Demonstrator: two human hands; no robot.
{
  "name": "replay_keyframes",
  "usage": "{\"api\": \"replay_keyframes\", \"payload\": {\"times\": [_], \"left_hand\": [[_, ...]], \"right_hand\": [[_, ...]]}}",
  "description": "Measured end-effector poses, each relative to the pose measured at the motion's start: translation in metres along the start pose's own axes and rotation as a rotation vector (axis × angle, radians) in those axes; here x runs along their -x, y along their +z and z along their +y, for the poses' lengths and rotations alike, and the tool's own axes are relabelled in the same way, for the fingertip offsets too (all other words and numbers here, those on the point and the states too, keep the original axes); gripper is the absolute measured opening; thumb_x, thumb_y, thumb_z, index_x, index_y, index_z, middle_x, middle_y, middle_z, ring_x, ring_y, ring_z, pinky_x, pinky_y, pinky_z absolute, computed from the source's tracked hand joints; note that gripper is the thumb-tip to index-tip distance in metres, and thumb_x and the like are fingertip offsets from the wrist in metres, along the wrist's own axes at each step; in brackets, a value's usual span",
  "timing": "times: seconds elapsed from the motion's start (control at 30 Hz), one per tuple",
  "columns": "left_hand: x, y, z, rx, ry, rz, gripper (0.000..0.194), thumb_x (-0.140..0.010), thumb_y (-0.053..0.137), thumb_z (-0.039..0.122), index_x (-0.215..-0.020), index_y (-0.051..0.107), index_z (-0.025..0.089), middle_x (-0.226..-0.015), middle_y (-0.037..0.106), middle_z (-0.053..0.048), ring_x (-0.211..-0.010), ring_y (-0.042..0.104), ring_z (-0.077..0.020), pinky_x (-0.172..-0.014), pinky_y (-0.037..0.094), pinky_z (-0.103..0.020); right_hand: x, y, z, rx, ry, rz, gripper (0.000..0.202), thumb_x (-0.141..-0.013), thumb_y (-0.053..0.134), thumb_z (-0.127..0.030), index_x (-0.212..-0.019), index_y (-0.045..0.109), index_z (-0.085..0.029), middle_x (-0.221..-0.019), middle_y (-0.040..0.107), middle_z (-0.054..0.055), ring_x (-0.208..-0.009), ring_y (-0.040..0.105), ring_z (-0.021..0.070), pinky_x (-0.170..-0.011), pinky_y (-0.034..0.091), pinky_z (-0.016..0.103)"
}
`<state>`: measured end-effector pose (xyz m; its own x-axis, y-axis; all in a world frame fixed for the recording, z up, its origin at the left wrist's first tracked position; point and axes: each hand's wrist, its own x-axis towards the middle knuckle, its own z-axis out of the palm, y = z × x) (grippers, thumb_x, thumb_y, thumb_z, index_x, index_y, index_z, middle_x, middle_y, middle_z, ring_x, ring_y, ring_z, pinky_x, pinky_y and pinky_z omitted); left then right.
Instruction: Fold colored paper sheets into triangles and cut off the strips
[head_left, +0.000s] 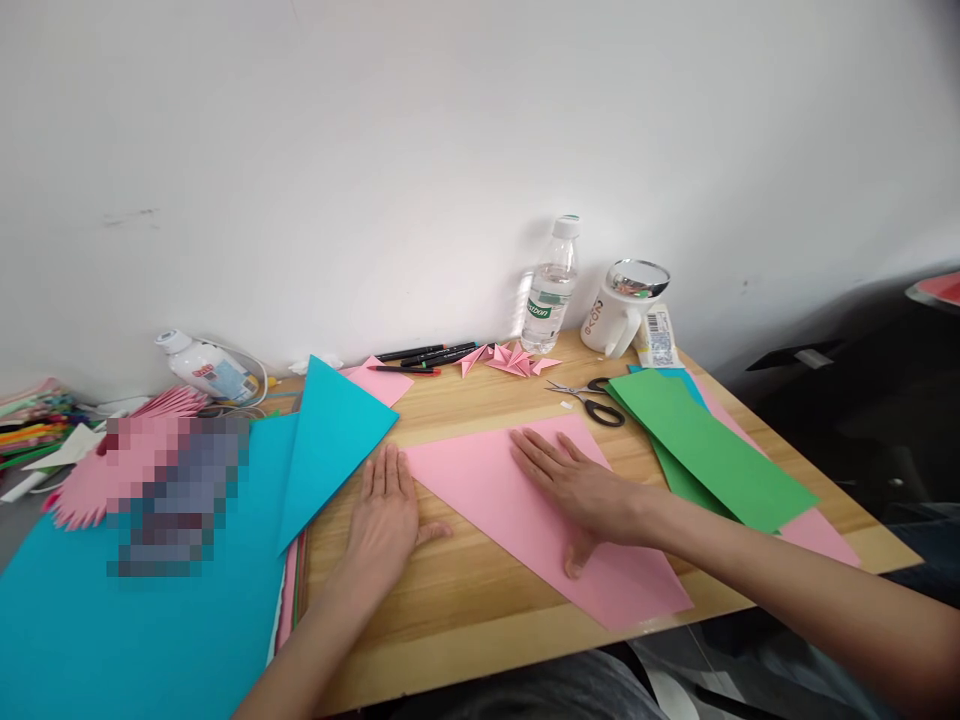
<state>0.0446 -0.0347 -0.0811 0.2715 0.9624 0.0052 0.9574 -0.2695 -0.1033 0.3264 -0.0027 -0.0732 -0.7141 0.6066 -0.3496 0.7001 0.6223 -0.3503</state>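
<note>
A folded sheet of pink paper [517, 510] lies on the wooden table [450, 650], pointed at its left end. My right hand [574, 490] rests flat on it, palm down, with the thumb apart from the fingers. My left hand [386, 510] lies flat at the paper's left corner, its fingertips at or just beside that corner and its thumb stretched out to the right. Neither hand grips anything. Left of my left hand is a blue folded paper triangle [330, 440]. Black-handled scissors [585, 392] lie partly open beyond the pink paper.
Green paper strips [712, 450] lie at the right. Along the wall stand a water bottle [550, 290] and a white mug [619, 315], with pens [424, 355] and pink folded pieces [510, 358] nearby. Blue sheets [150, 640], a pink pleated paper [82, 480] and a white bottle [210, 368] are left.
</note>
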Motion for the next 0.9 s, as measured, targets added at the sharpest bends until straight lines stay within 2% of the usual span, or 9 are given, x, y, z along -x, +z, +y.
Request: {"api": "replay_keyframes", "payload": {"times": [0.23, 0.37, 0.47, 0.53, 0.57, 0.63, 0.7, 0.77, 0.9], "left_hand": [[0.002, -0.001, 0.003, 0.035, 0.001, 0.018, 0.091, -0.073, 0.047, 0.065, -0.129, 0.037, -0.006, -0.136, 0.034, -0.034, -0.131, 0.026, -0.0395, -0.104, 0.029, -0.051], [0.011, -0.002, 0.005, 0.110, -0.022, 0.090, 0.073, -0.083, 0.039, 0.054, -0.129, 0.038, -0.002, -0.138, 0.035, -0.029, -0.132, 0.027, -0.0348, -0.104, 0.031, -0.048], [0.015, -0.005, 0.004, 0.159, -0.060, 0.121, 0.060, -0.088, 0.033, 0.048, -0.125, 0.043, 0.001, -0.138, 0.039, -0.026, -0.131, 0.031, -0.0302, -0.103, 0.034, -0.044], [0.015, -0.006, 0.003, 0.156, -0.071, 0.133, 0.054, -0.089, 0.033, 0.045, -0.122, 0.046, 0.005, -0.135, 0.043, -0.023, -0.129, 0.037, -0.0289, -0.102, 0.036, -0.044], [0.014, -0.007, 0.002, 0.142, -0.066, 0.139, 0.051, -0.089, 0.034, 0.043, -0.121, 0.047, 0.006, -0.134, 0.045, -0.022, -0.127, 0.039, -0.0288, -0.102, 0.036, -0.045], [0.013, -0.006, 0.002, 0.109, -0.042, 0.149, 0.048, -0.088, 0.036, 0.039, -0.120, 0.047, 0.005, -0.131, 0.048, -0.024, -0.125, 0.041, -0.0302, -0.101, 0.035, -0.045], [0.012, -0.004, 0.003, 0.097, -0.027, 0.169, 0.048, -0.088, 0.035, 0.037, -0.119, 0.046, 0.002, -0.130, 0.047, -0.027, -0.125, 0.041, -0.0318, -0.102, 0.035, -0.046], [0.014, 0.000, 0.006, 0.124, -0.035, 0.202, 0.048, -0.089, 0.033, 0.036, -0.120, 0.045, 0.001, -0.131, 0.046, -0.027, -0.126, 0.040, -0.0318, -0.102, 0.035, -0.046], [0.020, 0.010, 0.013, 0.245, -0.108, 0.275, 0.048, -0.090, 0.031, 0.038, -0.123, 0.042, 0.005, -0.135, 0.043, -0.024, -0.129, 0.036, -0.0310, -0.103, 0.033, -0.049]], "right_hand": [[0.002, -0.008, -0.004, -0.012, -0.004, -0.015, 0.132, -0.050, 0.073, -0.057, -0.144, -0.003, -0.006, -0.149, -0.011, 0.024, -0.135, -0.015, 0.0371, -0.105, -0.002, 0.060], [0.007, -0.011, -0.010, 0.011, 0.014, -0.037, 0.135, -0.047, 0.073, -0.062, -0.144, 0.000, -0.004, -0.148, -0.009, 0.025, -0.136, -0.012, 0.0378, -0.106, 0.000, 0.060], [0.014, -0.011, -0.015, 0.033, 0.014, -0.005, 0.131, -0.047, 0.072, -0.065, -0.145, 0.008, -0.006, -0.149, -0.001, 0.025, -0.136, -0.004, 0.0410, -0.105, 0.005, 0.062], [0.017, -0.014, -0.019, 0.043, 0.014, 0.038, 0.118, -0.052, 0.069, -0.066, -0.143, 0.021, -0.008, -0.149, 0.011, 0.025, -0.136, 0.007, 0.0419, -0.103, 0.014, 0.061], [0.018, -0.017, -0.021, 0.048, 0.015, 0.076, 0.105, -0.058, 0.066, -0.066, -0.139, 0.031, -0.010, -0.147, 0.020, 0.024, -0.134, 0.016, 0.0412, -0.102, 0.020, 0.059], [0.016, -0.024, -0.025, 0.060, 0.025, 0.179, 0.068, -0.073, 0.059, -0.059, -0.123, 0.050, -0.014, -0.136, 0.041, 0.021, -0.124, 0.037, 0.0362, -0.098, 0.030, 0.052], [0.009, -0.032, -0.028, 0.071, 0.065, 0.276, 0.040, -0.082, 0.056, -0.047, -0.106, 0.058, -0.016, -0.119, 0.053, 0.017, -0.108, 0.051, 0.0292, -0.091, 0.038, 0.043], [-0.001, -0.038, -0.028, 0.069, 0.121, 0.323, 0.033, -0.079, 0.061, -0.040, -0.101, 0.057, -0.016, -0.111, 0.054, 0.014, -0.098, 0.053, 0.0260, -0.084, 0.042, 0.037], [-0.016, -0.043, -0.022, 0.008, 0.169, 0.255, 0.060, -0.059, 0.076, -0.047, -0.103, 0.052, -0.015, -0.102, 0.056, 0.012, -0.089, 0.054, 0.0266, -0.077, 0.042, 0.035]]}}
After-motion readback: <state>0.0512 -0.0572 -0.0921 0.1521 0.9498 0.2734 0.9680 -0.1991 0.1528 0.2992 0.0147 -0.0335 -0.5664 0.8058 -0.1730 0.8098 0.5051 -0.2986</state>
